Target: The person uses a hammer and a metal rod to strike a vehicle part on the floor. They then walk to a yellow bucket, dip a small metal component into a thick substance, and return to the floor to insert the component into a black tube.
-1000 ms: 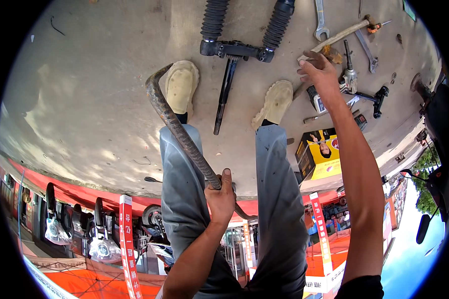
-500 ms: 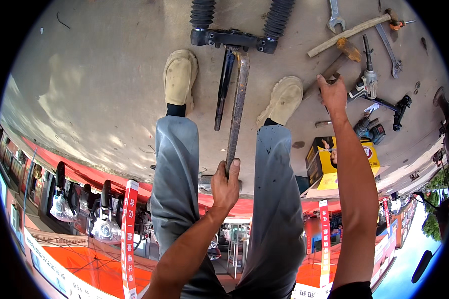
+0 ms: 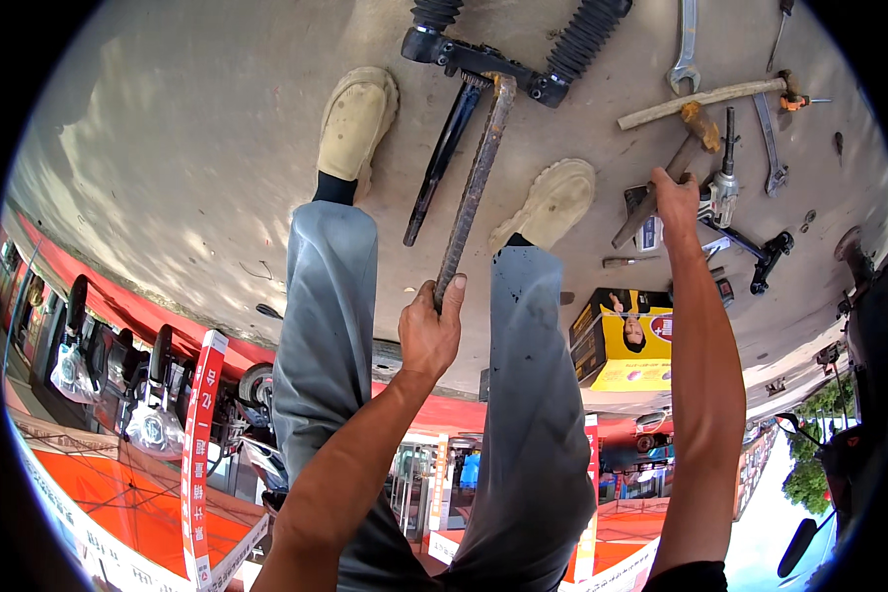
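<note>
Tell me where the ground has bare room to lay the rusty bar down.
Bare concrete lies left of the beige left shoe. Right of the right shoe, the wrenches, hammer and yellow box crowd it.

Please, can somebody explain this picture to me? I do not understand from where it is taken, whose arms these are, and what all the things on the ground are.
The picture comes from a wide fisheye camera worn on a person's head, looking down, so straight edges look bent. The two bare arms and the grey trouser legs with beige shoes belong to that person.

The left hand has its grip closed around a long rusty metal bar, whose far end reaches a black fork assembly with two ribbed rubber boots lying on the concrete ground. The right hand reaches down to a wooden-handled hammer; whether its grip is closed on it I cannot tell.

Around lie a silver spanner, a pale wooden stick and a yellow and black cardboard box.
</note>
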Demonstrator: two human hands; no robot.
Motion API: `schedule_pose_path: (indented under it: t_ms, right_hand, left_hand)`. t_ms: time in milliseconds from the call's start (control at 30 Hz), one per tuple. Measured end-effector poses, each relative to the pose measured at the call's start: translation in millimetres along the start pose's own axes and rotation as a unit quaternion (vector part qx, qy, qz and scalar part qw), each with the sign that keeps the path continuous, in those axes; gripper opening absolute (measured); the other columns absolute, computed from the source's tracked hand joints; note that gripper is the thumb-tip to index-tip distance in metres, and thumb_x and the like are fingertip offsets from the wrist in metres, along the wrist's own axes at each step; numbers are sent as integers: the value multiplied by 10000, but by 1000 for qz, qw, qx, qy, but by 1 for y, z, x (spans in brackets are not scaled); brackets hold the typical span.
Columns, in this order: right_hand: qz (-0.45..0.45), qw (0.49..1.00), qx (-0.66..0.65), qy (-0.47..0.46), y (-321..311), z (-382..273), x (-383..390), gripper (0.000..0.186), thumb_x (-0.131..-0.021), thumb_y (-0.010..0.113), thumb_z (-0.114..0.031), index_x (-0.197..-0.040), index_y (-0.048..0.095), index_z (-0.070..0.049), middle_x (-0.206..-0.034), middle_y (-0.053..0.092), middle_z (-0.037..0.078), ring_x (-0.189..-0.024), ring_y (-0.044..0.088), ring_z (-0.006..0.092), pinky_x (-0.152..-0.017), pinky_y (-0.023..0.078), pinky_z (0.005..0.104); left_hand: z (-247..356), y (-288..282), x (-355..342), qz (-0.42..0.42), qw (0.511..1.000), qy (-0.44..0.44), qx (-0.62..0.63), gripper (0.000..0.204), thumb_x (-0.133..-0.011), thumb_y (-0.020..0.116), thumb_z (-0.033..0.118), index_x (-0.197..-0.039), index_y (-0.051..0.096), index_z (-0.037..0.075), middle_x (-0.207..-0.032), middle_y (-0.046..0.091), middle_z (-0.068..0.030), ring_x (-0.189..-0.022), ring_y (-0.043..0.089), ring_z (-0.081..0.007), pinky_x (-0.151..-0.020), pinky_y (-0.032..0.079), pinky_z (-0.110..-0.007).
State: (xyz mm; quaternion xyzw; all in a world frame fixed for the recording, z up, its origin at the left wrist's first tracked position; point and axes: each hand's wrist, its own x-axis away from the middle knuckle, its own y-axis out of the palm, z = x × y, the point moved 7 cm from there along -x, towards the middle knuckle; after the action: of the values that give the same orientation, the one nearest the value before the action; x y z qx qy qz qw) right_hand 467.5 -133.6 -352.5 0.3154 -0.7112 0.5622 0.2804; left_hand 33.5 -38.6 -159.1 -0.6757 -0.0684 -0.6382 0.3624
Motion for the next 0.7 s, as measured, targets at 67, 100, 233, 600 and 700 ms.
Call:
schedule_pose_path:
  t_ms: [67,100,233,600,700]
  right_hand:
    - [15,999,-51,-3,-6,-16,19,434,-876,700,-254,-1174,592,43,-915,671,104,-798,625,197,-733,502,335]
    - [19,998,-55,-13,-10,-18,20,396,-883,690,-244,-1149,590,33,-878,653,82,-755,612,184,-691,500,334]
    - [15,996,-79,26,-24,-34,36,254,-899,658,-206,-1047,573,-18,-755,577,18,-590,539,120,-521,463,310]
    - [-158,973,-156,62,-30,-141,164,264,-935,699,-233,-1090,618,-36,-728,553,18,-530,505,100,-476,433,288]
    - [-231,944,-225,73,-26,-182,222,279,-969,688,-249,-1146,634,-41,-753,560,29,-514,494,97,-476,425,279]
  left_hand:
    - [-5,2,-2,-2,1000,-13,15,683,-1028,563,622,-885,603,-44,-633,549,-181,-625,567,-351,-650,470,-475]
    - [-7,3,-4,-6,1000,-17,24,679,-1032,569,615,-875,589,-45,-643,517,-162,-635,521,-295,-646,460,-453]
    - [-9,3,-12,-12,1000,-2,16,683,-1035,570,612,-860,586,-48,-660,513,-162,-645,508,-263,-651,458,-446]
    - [-16,-44,-33,-57,997,22,-37,705,-1015,561,647,-822,609,-29,-696,605,-220,-692,604,-384,-715,498,-485]
    - [-9,-57,-32,-72,996,15,-51,726,-1002,546,676,-845,637,-27,-743,649,-245,-767,652,-440,-758,509,-518]
